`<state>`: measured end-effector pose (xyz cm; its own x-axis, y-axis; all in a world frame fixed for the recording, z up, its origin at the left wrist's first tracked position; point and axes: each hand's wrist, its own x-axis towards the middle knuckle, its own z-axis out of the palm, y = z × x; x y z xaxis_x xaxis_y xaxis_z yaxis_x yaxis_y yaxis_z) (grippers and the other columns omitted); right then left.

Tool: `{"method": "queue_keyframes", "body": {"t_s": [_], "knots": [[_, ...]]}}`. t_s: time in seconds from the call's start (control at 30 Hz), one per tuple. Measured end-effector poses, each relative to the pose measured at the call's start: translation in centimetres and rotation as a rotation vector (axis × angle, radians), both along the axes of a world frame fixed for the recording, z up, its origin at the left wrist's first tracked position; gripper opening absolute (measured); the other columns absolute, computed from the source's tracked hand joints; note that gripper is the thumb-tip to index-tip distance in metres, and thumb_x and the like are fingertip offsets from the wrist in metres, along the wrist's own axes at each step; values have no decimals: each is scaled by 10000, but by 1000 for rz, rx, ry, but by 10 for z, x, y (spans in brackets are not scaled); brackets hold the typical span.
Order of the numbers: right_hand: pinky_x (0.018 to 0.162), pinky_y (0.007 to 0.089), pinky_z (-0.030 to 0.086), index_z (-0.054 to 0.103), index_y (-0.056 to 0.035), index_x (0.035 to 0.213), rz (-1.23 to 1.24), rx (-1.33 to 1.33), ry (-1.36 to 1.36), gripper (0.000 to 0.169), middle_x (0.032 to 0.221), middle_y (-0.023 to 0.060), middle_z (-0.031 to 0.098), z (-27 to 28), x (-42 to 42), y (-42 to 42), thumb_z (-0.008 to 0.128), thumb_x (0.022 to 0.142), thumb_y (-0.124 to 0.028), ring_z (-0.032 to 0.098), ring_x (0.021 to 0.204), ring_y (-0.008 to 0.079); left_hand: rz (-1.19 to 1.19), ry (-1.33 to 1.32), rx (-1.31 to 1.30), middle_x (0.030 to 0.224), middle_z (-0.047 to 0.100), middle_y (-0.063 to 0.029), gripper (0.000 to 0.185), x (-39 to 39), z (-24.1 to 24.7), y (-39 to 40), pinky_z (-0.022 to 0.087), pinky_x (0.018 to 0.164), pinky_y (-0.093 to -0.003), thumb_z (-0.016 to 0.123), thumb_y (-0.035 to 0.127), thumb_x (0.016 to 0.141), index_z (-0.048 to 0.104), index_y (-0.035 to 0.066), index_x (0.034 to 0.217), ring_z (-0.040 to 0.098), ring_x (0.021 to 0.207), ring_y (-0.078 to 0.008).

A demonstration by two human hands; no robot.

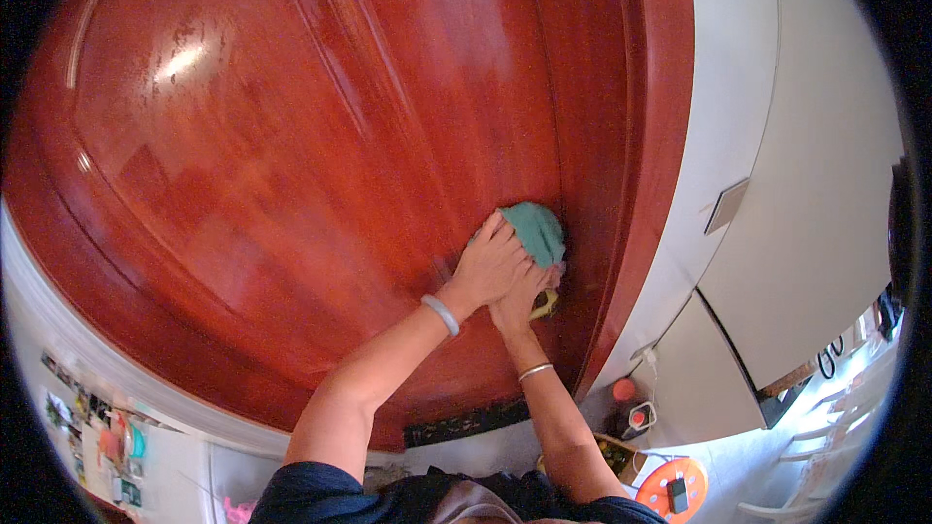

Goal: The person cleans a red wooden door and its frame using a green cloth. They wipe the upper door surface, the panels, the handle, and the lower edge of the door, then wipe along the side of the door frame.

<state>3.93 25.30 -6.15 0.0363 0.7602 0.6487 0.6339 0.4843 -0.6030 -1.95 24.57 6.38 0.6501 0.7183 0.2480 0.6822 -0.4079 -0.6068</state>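
Note:
A crumpled green cloth [537, 233] is pressed flat against a glossy red-brown wooden door panel [349, 182], right of its middle. My left hand [491, 266] lies across its left side, fingers stretched over the fabric, a pale bangle on the wrist. Partly beneath it, my right hand [518, 298] also holds the cloth, and its fingers are mostly hidden. Beside the right hand a yellow curved thing [545, 303] shows; whether it is a handle or part of a cloth cannot be told.
Right of the wooden frame [666, 160] is a white wall with a switch plate [727, 206] and a tall pale cabinet or appliance [815, 160]. Low right are red-capped bottles [639, 418] and an orange stool [692, 477] bearing a dark object. Cluttered shelving [109, 444] is lower left.

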Motion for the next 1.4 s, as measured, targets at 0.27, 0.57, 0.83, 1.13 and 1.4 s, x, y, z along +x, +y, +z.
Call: {"method": "queue_keyframes", "body": {"t_s": [0.27,0.57,0.83,1.13,1.4], "knots": [[1125,630,80,286,45,1415,-11,381,150,765,1470,330,230,198,13,26,585,870,-400,127,1383,519,-184,-115,442,1184,603,-70,299,1,185,0,207,1134,-551,544,365,840,695,173,1012,449,1230,-317],[1162,515,161,327,44,1411,-3,820,276,609,1521,270,237,434,15,21,524,881,-183,214,1415,415,-74,-87,971,1322,548,-157,402,-20,389,12,141,1134,-582,438,352,955,628,125,1228,358,1324,-386],[1144,592,122,374,39,1396,-94,390,17,716,1480,294,281,146,28,69,599,844,-358,200,1395,474,-165,-188,426,1418,452,-190,546,15,138,23,102,1147,-595,511,415,918,518,86,1353,301,1367,-405],[1045,585,279,455,-16,1319,58,-141,215,591,1330,278,440,-42,37,4,607,832,-313,394,1218,477,-192,-314,73,1177,637,-117,334,31,-65,9,224,1116,-524,537,281,844,670,93,1085,464,1240,-332],[893,552,426,533,-40,1224,-62,-197,104,465,1224,213,554,-78,53,-7,598,839,-294,500,1117,428,-193,-260,-1,1229,600,-152,353,51,-95,9,279,1078,-541,540,327,860,664,115,1112,439,1254,-371]]}}
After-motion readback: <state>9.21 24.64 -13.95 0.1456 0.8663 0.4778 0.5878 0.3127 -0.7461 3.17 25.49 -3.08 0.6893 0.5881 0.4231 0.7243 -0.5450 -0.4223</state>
